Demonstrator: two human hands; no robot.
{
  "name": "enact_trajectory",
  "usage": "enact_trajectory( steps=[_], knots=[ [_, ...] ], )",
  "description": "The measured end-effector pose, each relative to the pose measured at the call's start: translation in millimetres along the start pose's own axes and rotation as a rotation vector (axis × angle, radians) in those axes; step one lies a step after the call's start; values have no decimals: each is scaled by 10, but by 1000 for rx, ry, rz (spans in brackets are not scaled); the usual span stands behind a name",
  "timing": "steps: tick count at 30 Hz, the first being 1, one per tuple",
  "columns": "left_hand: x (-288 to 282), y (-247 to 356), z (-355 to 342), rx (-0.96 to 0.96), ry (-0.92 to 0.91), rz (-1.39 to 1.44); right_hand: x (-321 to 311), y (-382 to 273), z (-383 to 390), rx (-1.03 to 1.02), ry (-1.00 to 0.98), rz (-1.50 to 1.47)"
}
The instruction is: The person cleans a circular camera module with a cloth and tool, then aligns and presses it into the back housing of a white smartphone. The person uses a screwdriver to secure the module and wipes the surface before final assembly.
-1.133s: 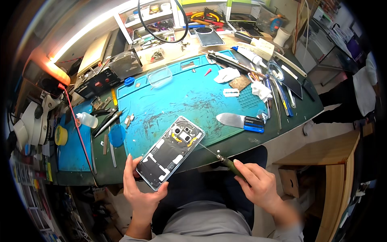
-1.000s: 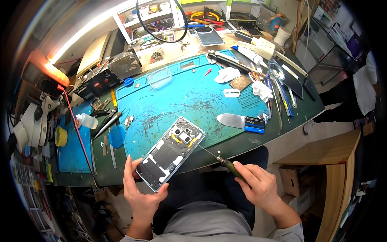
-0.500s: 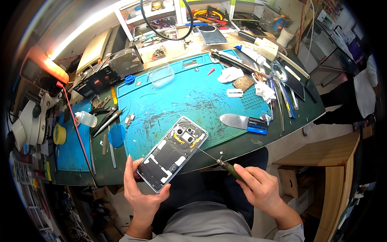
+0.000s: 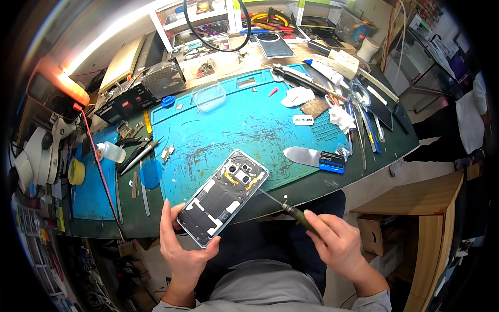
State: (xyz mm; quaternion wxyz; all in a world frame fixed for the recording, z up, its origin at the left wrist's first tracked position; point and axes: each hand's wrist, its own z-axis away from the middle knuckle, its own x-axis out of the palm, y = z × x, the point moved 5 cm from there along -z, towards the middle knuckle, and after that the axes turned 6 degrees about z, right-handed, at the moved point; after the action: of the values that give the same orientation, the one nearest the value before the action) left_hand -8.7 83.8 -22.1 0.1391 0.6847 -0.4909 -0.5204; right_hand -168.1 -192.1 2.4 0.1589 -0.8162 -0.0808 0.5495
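My left hand point(image 4: 184, 257) grips the lower end of a smartphone point(image 4: 221, 200), thumb on one edge and fingers on the other. The phone's back cover is off, so its dark inner plate, white and yellow parts and camera lenses face up. It is tilted, its camera end over the edge of the blue mat point(image 4: 208, 140). In my right hand point(image 4: 335, 242) is a thin-shafted screwdriver point(image 4: 299, 216) with a green handle. Its tip points at the phone's right edge near the cameras; whether it touches I cannot tell.
A blue-handled wide blade point(image 4: 314, 158) lies on the mat's right side, near a razor blade point(image 4: 303, 120), tweezers and a heap of tools. At left stand a white bottle point(image 4: 112, 152), yellow tape roll point(image 4: 77, 172) and orange multimeter point(image 4: 56, 91). A clear box point(image 4: 209, 98) sits farther back.
My right hand and the screwdriver have shifted very slightly to the right. The phone and my left hand stay practically where they were.
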Motion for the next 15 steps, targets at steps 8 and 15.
enact_trajectory(
  steps=[8, 15],
  knots=[
    [6, 8, -5, 20, 6, -12, 71, -8, 48, -22, -1, -5],
    [-1, -4, -1, 8, 1, -15, 105, -51, 84, -62, -35, -21]
  ],
)
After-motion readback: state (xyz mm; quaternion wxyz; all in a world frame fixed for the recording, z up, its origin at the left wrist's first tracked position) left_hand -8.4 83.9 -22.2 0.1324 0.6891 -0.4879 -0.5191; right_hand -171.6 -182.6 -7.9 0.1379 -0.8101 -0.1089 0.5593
